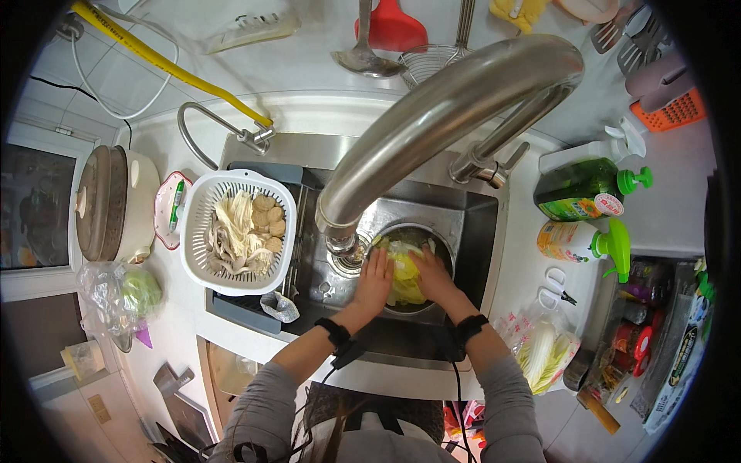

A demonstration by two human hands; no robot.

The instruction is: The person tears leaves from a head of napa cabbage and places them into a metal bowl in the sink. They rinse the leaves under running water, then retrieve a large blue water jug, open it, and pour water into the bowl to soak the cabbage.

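Yellow-green cabbage leaves [406,278] lie in a round metal bowl [444,243] in the right part of the stainless steel sink [480,231]. My left hand [375,282] rests on the leaves from the left, near the bowl's rim. From the right, my right hand [433,275] presses on them with spread fingers. Both hands touch the leaves; whether the fingers grip any is not clear. The curved faucet [446,121] arches above the sink, its spout left of the bowl. A white colander [191,272] with mushrooms and brown balls sits over the sink's left side.
A grey cloth [280,307] lies below the colander. At right stand a green soap bottle [573,188], a spray bottle [570,240], scissors [556,289] and a bag of napa cabbage [541,350]. A lidded pot [139,197] and a bagged green vegetable [140,291] are at left.
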